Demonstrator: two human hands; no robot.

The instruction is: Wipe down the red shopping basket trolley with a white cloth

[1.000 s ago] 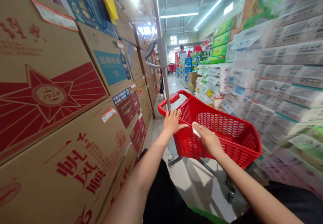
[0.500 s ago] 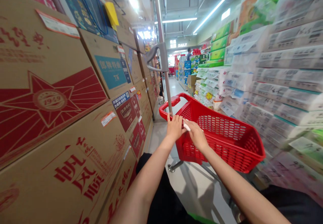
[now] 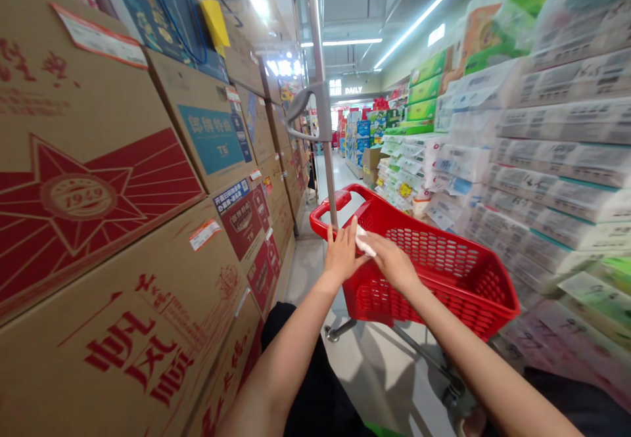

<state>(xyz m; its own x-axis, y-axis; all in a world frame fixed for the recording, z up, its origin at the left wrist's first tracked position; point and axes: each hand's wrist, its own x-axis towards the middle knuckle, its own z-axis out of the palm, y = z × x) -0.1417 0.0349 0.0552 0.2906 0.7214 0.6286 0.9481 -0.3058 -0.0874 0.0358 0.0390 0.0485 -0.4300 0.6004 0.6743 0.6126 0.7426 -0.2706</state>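
Resting on the near end of the red cart (image 3: 374, 299), the left hand (image 3: 342, 253) is spread, its fingers parted and laid over the rim, with nothing seen held in them. A white wad (image 3: 365, 242) is held at the fingertips of the right hand (image 3: 398, 269), whose fingers are drawn together over it just beside the left hand. Whether the rim is touched by the wad cannot quite be made out. Behind the left hand a metal pole (image 3: 319, 36) is seen; the cart is flanked by boxes (image 3: 162, 259) and stacked packs (image 3: 557, 121).
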